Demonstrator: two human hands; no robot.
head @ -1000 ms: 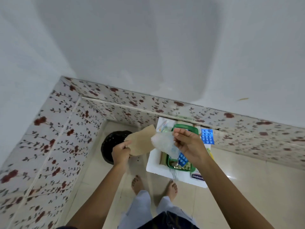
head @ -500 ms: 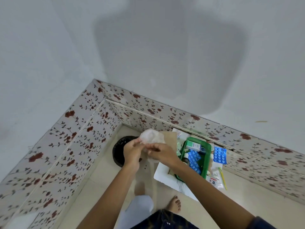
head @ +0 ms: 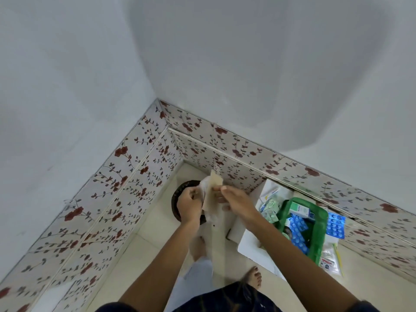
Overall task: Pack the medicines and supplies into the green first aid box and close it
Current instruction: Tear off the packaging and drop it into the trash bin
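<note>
Together, both hands pinch one wrapper.
Left hand (head: 189,204) and right hand (head: 236,199) grip the tan wrapper (head: 211,194), well apart from the green first aid box (head: 319,235).

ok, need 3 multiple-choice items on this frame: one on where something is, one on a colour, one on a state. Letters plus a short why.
1. Where is the loose blue pill sheet?
A. Outside the box, on its wall side
B. In the dark bin
C. In the left hand

2. What colour is the first aid box?
A. Red
B. Green
C. Yellow

3. What state is the box in?
A. Shut with its lid on
B. Open with items inside
C. Turned upside down

Answers:
1. A: the sheet lies beyond the box rim, next to the flowered wall tiles.
2. B: its rim and walls are plainly green.
3. B: blue pill sheets and a small carton show inside; no lid covers them.

Both the left hand and right hand are off to the side of the box, holding a tan paper and clear wrapper above the dark bin.
</note>
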